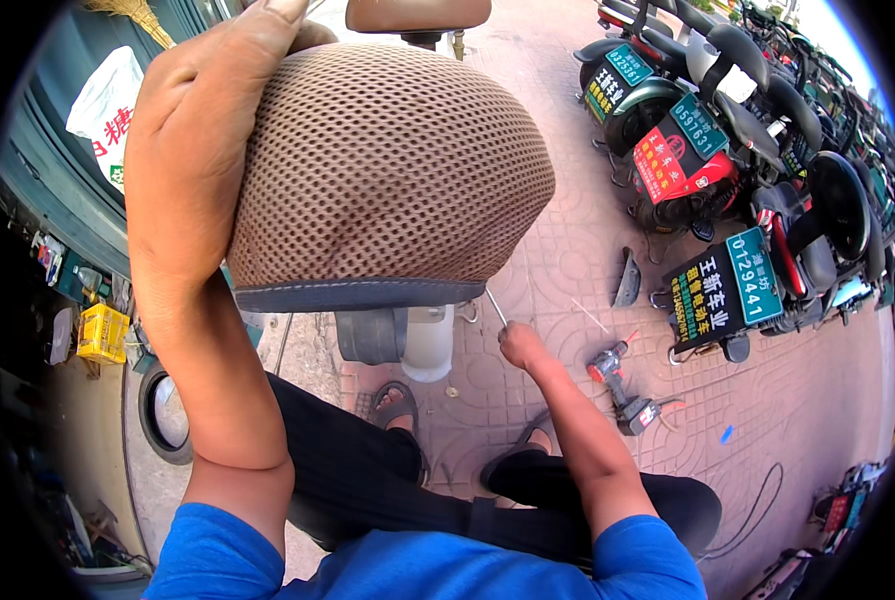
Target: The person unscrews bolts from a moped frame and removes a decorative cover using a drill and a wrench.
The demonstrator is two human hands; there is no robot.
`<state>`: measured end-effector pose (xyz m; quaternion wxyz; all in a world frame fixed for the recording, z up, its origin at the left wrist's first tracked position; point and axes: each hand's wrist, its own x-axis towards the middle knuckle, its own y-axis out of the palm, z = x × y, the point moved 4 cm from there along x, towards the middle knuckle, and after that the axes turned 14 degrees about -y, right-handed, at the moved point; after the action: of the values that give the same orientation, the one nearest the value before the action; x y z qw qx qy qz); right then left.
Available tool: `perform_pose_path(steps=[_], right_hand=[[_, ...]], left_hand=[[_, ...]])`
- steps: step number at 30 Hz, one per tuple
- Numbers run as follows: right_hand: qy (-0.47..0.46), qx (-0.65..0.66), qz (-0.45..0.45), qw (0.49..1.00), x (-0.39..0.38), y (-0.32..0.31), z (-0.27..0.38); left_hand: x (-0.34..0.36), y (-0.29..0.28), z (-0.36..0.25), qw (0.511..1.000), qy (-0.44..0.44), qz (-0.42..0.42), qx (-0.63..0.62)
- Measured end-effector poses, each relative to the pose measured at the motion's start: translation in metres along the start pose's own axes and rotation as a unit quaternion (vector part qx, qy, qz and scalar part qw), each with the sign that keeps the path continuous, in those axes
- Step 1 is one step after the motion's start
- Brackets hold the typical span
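Observation:
A brown mesh-covered scooter seat (393, 165) with a dark trimmed lower edge fills the upper middle, tilted up in front of me. My left hand (196, 125) grips its left side, with the fingertips partly cut off at the top of the view. Lower right of the seat, my right hand (525, 345) is closed round a tool with a thin metal shaft (497, 308), which looks like a screwdriver. The shaft's far end meets the seat's lower right edge; its tip is hidden there. Its handle is mostly inside my fist.
A cordless drill (620, 392) and pliers (668, 412) lie on the paving at right. Parked electric scooters (713, 150) line the right side. A tyre (166, 412) and a yellow crate (102, 333) are at left. Below the seat stands a whitish container (429, 345).

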<state>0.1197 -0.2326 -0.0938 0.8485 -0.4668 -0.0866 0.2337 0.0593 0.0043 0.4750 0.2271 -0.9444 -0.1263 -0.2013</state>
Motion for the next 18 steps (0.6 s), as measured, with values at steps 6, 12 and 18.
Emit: perform_pose_path(steps=[6, 12, 18], right_hand=[[-0.006, -0.002, 0.080, 0.997, -0.002, -0.052, 0.056], [0.079, 0.017, -0.046, 0.996, -0.013, -0.049, 0.032], [0.056, 0.063, -0.123, 0.989, -0.021, 0.012, 0.022]], left_hand=[[-0.003, -0.011, 0.000, 0.976, 0.183, -0.001, 0.118], [-0.021, -0.003, 0.012, 0.883, 0.369, -0.106, 0.271], [-0.030, 0.014, 0.016, 0.937, 0.276, -0.144, 0.158]])
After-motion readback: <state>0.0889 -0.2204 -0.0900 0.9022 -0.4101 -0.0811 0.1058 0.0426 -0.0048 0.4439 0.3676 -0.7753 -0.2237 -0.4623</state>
